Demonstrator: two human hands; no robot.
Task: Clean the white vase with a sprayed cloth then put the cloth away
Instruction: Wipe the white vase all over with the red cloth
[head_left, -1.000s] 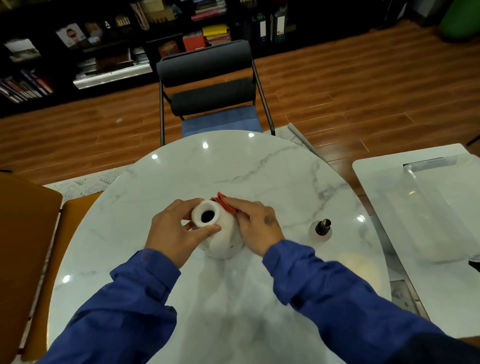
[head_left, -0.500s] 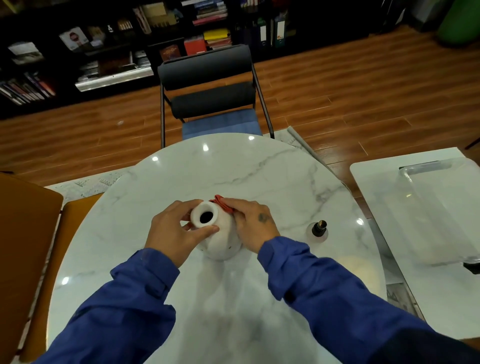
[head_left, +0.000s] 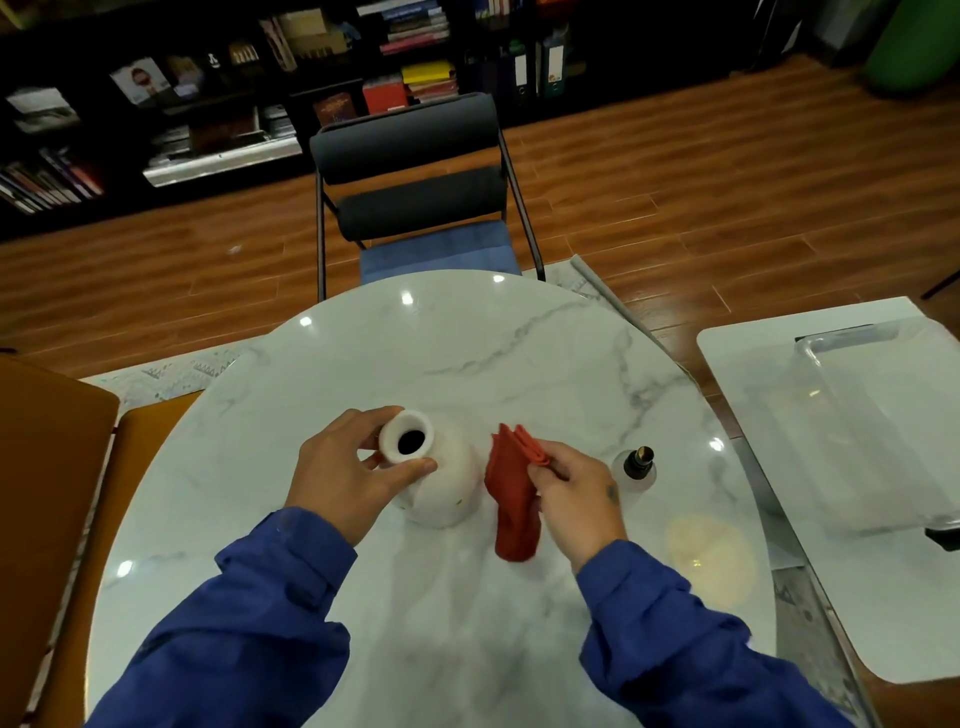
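- White vase (head_left: 449, 486) stands upright on the marble desk (head_left: 467, 353), just left of the frame's centre.
- The left hand (head_left: 340, 470) grips the vase's neck, its fingers (head_left: 363, 418) and thumb curled round the rim.
- The right hand (head_left: 576, 493) pinches a folded red cloth (head_left: 511, 501), which hangs just right of the vase's body. Whether the two touch cannot be told.
- A small spray bottle (head_left: 638, 462) with a dark cap stands on the desk, right of the right hand.
- A black chair (head_left: 410, 171) sits beyond the desk, top centre.
- A clear plastic bin (head_left: 883, 415) rests on a white side desk (head_left: 753, 374) at the right edge.
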